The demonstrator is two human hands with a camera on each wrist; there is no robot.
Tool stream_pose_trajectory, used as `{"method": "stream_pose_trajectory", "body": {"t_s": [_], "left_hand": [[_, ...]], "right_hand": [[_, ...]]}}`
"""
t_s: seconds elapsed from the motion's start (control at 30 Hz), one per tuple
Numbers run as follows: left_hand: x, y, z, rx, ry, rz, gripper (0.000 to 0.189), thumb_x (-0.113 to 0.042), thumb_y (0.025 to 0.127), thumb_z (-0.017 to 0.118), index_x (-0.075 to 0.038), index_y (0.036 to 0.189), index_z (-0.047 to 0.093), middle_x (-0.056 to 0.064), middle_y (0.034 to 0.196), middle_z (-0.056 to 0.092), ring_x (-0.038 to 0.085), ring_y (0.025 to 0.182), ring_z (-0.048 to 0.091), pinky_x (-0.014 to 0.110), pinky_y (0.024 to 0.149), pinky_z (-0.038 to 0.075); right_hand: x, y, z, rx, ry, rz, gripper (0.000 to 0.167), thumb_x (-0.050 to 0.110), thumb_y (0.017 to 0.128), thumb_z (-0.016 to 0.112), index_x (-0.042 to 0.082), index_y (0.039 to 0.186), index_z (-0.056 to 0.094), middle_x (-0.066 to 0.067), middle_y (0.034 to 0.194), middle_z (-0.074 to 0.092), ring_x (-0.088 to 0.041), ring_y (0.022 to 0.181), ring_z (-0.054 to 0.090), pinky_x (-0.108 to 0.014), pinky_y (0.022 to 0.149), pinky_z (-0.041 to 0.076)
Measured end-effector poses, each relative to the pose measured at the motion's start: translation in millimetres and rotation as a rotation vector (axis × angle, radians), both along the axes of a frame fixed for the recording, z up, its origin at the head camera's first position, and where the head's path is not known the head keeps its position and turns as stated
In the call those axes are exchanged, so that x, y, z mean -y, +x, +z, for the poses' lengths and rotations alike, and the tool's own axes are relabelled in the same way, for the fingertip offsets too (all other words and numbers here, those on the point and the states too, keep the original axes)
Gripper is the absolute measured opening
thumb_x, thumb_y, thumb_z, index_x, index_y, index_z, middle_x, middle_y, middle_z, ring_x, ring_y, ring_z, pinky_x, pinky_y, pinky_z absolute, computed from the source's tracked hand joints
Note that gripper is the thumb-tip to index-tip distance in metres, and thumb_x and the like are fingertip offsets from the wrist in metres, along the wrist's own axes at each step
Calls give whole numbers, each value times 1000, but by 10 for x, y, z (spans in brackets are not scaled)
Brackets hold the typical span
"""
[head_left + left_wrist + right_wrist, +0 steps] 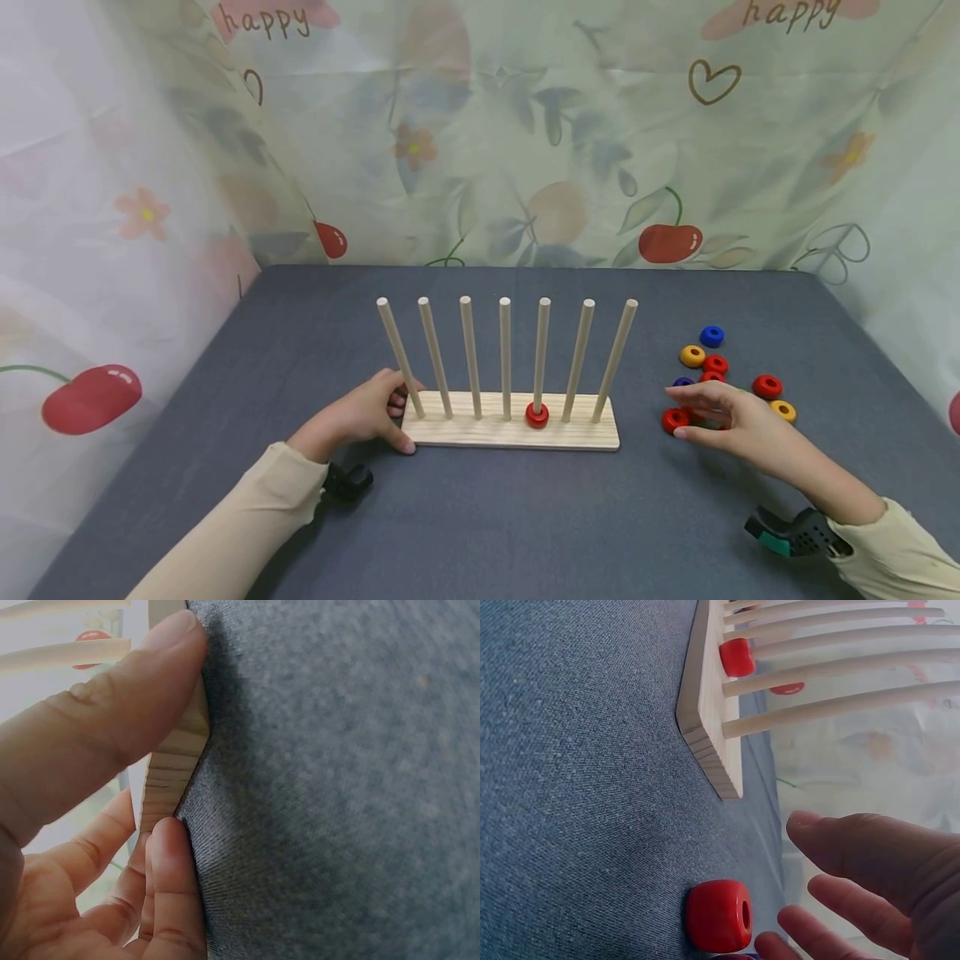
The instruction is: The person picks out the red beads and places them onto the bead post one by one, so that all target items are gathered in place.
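Observation:
A pale wooden board (465, 432) with a row of several upright pegs stands mid-table. One red bead (536, 417) sits at the foot of its third peg from the right. My left hand (363, 417) grips the board's left end, thumb (161, 675) along the front edge and fingers at the end and behind. To the right, my right hand (757, 429) hovers over loose beads, thumb and fingers apart. A red bead (718, 915) lies just by its fingertips, with a gap visible in the right wrist view. Other beads under the hand are partly hidden.
Beyond the right hand lie a blue bead (712, 336), a yellow bead (692, 356) and several red ones. Another red bead (767, 387) and a yellow bead (783, 411) rest farther right. Printed cloth (510, 150) hangs behind the dark grey table (525, 525).

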State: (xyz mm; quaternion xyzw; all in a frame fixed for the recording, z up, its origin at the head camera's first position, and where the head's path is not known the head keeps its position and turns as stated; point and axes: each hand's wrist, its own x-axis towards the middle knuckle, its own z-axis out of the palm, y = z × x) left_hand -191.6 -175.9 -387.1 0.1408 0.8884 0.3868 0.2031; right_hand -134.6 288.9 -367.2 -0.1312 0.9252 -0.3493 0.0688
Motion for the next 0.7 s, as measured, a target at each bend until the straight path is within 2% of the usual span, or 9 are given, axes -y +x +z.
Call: {"method": "stream_pose_trajectory", "body": {"t_s": [0.23, 0.43, 0.7], "left_hand": [[-11, 0, 5, 3, -7, 10, 74, 2, 59, 90, 1, 125, 55, 14, 112, 44, 24, 98, 45, 37, 89, 45], [-13, 7, 12, 5, -18, 15, 74, 1, 59, 90, 1, 125, 55, 14, 112, 44, 24, 99, 46, 38, 90, 46], [-14, 14, 20, 6, -20, 17, 74, 1, 59, 90, 0, 125, 55, 14, 112, 45, 24, 99, 46, 39, 91, 46]], "right_hand": [[-9, -14, -28, -1, 13, 14, 54, 27, 85, 75, 2, 130, 58, -18, 131, 59, -28, 112, 61, -35, 88, 53], [9, -27, -52, 14, 7, 29, 50, 22, 85, 75, 1, 128, 60, -19, 129, 60, -29, 110, 61, -39, 87, 52], [22, -27, -72, 51, -38, 58, 45, 19, 85, 75, 1, 123, 62, -18, 123, 64, -9, 103, 63, -28, 82, 54]]}}
